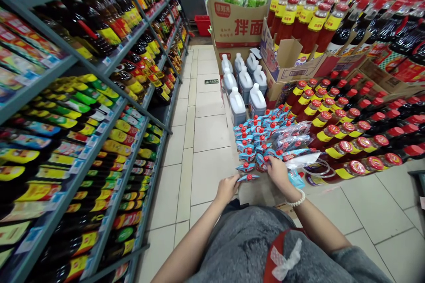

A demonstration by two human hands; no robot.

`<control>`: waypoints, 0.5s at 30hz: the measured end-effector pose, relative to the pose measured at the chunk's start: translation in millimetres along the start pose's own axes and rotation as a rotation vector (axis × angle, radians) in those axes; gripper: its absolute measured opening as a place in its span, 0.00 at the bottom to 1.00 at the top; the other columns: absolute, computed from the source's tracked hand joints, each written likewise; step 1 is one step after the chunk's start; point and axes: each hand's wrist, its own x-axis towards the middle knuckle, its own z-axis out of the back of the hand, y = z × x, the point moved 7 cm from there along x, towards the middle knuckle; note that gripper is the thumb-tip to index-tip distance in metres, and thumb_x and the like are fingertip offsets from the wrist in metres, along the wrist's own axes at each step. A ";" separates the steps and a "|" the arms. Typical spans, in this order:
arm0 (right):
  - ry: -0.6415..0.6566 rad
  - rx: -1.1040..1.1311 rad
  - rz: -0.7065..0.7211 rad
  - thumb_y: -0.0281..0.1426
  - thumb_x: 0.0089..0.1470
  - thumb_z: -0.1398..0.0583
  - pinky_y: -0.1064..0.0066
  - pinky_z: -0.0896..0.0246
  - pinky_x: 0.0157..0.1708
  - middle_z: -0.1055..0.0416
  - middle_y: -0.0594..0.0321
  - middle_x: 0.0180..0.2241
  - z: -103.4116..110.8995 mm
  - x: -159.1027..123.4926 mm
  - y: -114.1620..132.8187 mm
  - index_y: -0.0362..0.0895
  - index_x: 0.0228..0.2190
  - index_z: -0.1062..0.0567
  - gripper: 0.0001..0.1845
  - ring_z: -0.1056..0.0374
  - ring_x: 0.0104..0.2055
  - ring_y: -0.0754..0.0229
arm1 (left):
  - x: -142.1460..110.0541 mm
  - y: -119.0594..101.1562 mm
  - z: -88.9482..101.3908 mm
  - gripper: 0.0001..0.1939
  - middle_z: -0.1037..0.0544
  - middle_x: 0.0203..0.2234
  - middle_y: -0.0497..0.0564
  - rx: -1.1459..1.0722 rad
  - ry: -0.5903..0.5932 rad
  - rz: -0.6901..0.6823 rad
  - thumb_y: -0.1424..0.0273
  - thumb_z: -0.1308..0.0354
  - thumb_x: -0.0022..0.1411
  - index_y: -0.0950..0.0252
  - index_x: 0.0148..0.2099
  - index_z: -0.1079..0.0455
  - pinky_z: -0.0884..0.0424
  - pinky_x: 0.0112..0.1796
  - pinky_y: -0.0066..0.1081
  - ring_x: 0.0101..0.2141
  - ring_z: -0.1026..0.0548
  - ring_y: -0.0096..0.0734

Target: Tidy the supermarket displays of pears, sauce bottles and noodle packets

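Observation:
Rows of blue spouted pouches [246, 150] with red caps stand upright in front of me at the near end of the display. My left hand [227, 189] is closed on the left edge of the nearest pouch [249, 178]. To its right, my right hand [278, 173], with a pale beaded bracelet at the wrist, grips another spouted pouch [261, 163] near its red cap; its fingertips are partly hidden. Clear plastic packaging [295, 137] lies just beyond the right hand, and a small light-blue packet [296, 179] is beside that wrist.
White-capped grey jugs [245, 82] stand behind the pouches. Jars with red lids [332, 130] crowd the right side, below cartons of bottles [308, 26]. A tall shelf of bottles [109, 124] runs along the left, across a tiled aisle [209, 137].

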 end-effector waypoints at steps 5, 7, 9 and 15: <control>0.023 -0.029 0.057 0.29 0.67 0.48 0.70 0.43 0.33 0.19 0.54 0.37 24.1 -22.4 -9.9 0.47 0.51 0.24 0.17 0.24 0.37 0.52 | 9.8 -1.5 3.4 0.06 0.16 0.36 0.52 0.008 -0.007 0.014 0.69 0.44 0.69 0.59 0.44 0.26 0.37 0.32 0.27 0.36 0.18 0.39; 0.059 -0.027 0.159 0.30 0.67 0.48 0.70 0.45 0.32 0.19 0.55 0.38 32.9 -33.7 -12.0 0.48 0.51 0.24 0.17 0.24 0.37 0.53 | 11.8 -2.9 4.4 0.06 0.16 0.36 0.51 -0.001 -0.015 0.018 0.69 0.44 0.69 0.58 0.44 0.26 0.36 0.33 0.27 0.36 0.18 0.38; 0.104 -0.005 0.275 0.29 0.66 0.47 0.71 0.46 0.32 0.19 0.57 0.39 36.7 -45.8 -12.8 0.49 0.49 0.23 0.16 0.24 0.38 0.54 | 12.6 -3.7 4.6 0.06 0.16 0.35 0.51 -0.010 -0.023 0.023 0.69 0.44 0.69 0.58 0.44 0.26 0.36 0.32 0.27 0.36 0.18 0.38; 0.286 0.083 0.526 0.21 0.57 0.44 0.72 0.44 0.34 0.20 0.57 0.37 4.8 -66.5 1.1 0.47 0.44 0.22 0.17 0.25 0.38 0.56 | 9.1 -5.9 11.6 0.05 0.16 0.38 0.50 -0.059 -0.043 -0.002 0.67 0.42 0.68 0.58 0.44 0.27 0.32 0.35 0.27 0.38 0.18 0.36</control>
